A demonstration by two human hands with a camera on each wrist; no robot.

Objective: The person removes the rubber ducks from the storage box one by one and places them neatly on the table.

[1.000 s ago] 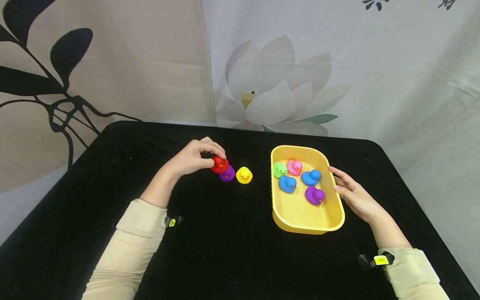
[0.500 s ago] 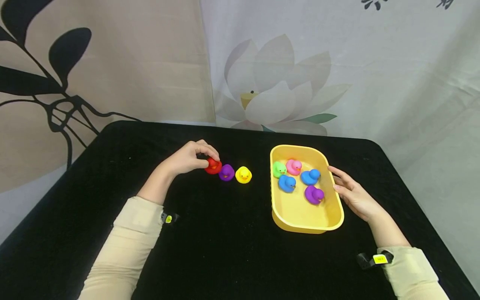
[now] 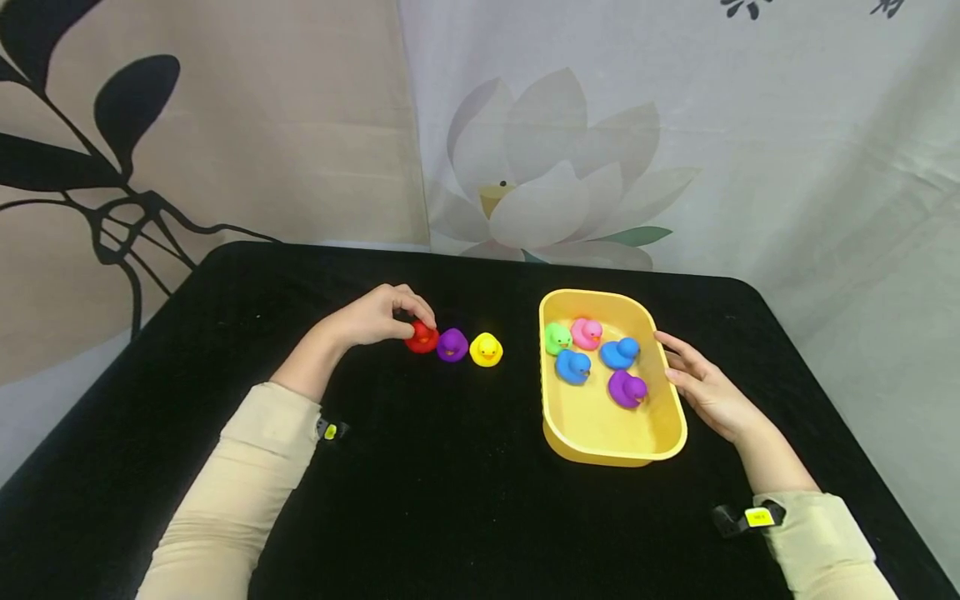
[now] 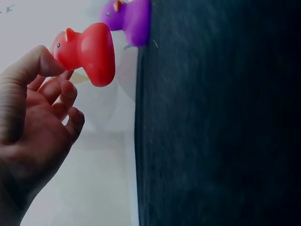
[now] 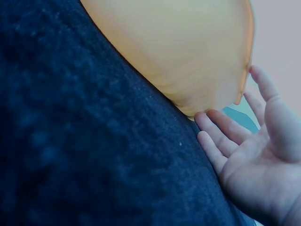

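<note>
My left hand [image 3: 375,315] pinches a red rubber duck [image 3: 423,337] by its head, between thumb and fingertips. In the left wrist view the red duck [image 4: 96,54] has its base turned toward the black cloth, with the other fingers loosely bent. Just right of it sits a purple rubber duck [image 3: 452,345], then a yellow rubber duck [image 3: 486,350], forming a row. My right hand [image 3: 708,387] is at the right side of a yellow plastic tub [image 3: 592,429]. Seen from the right wrist, its relaxed fingers [image 5: 218,134] rest against the tub's outer wall [image 5: 188,61].
Inside the tub lie a green duck [image 3: 557,338], a pink duck [image 3: 587,333], two blue ducks and a purple duck [image 3: 627,389]. Black cloth [image 3: 450,517] covers the table, and a printed curtain [image 3: 315,125] hangs behind its far edge.
My left hand has carried the red duck leftward and down, from overlapping the purple duck to a spot at its left. My right hand and the tub have stayed in place.
</note>
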